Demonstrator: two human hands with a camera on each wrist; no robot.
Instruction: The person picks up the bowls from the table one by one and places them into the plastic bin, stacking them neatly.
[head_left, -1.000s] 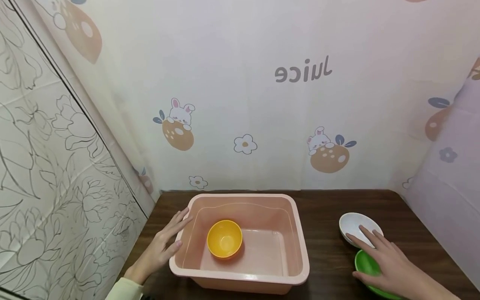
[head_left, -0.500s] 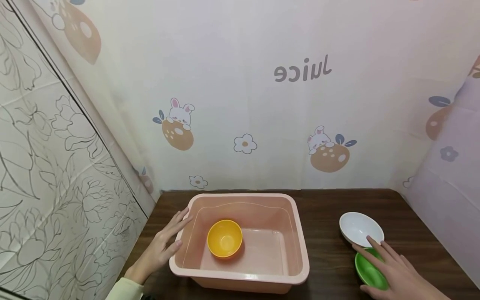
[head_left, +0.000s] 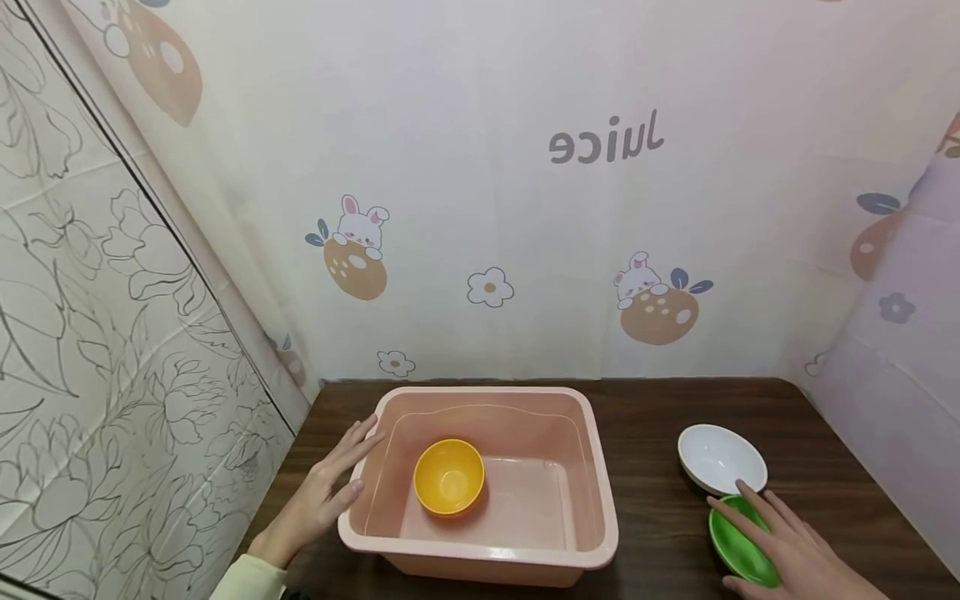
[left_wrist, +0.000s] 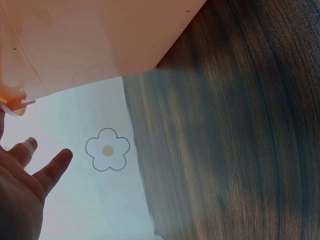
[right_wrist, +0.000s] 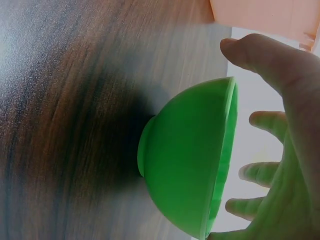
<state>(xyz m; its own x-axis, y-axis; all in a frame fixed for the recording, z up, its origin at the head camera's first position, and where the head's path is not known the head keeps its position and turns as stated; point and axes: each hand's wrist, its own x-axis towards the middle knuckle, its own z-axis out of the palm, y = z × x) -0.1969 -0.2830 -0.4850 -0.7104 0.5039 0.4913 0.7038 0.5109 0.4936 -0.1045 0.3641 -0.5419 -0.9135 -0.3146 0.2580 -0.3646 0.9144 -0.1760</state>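
Observation:
A green bowl is at the right of the table, its foot close to the wood in the right wrist view. My right hand hovers over its rim with fingers spread, the thumb apart from the fingers and nothing gripped. Just beyond it sits a white bowl, near my fingertips. On the left, my left hand lies at the side rim of a pink plastic tub, fingers extended along it. Inside the tub, toward its left, stands a yellow bowl.
All of this is on a dark wooden table. Behind it hangs a pale printed curtain, and a flower-patterned panel closes off the left side. A lilac-tinted sheet borders the right.
My right hand has drawn slightly back and to the right, uncovering the white bowl and more of the green one. My left hand and the tub stay put.

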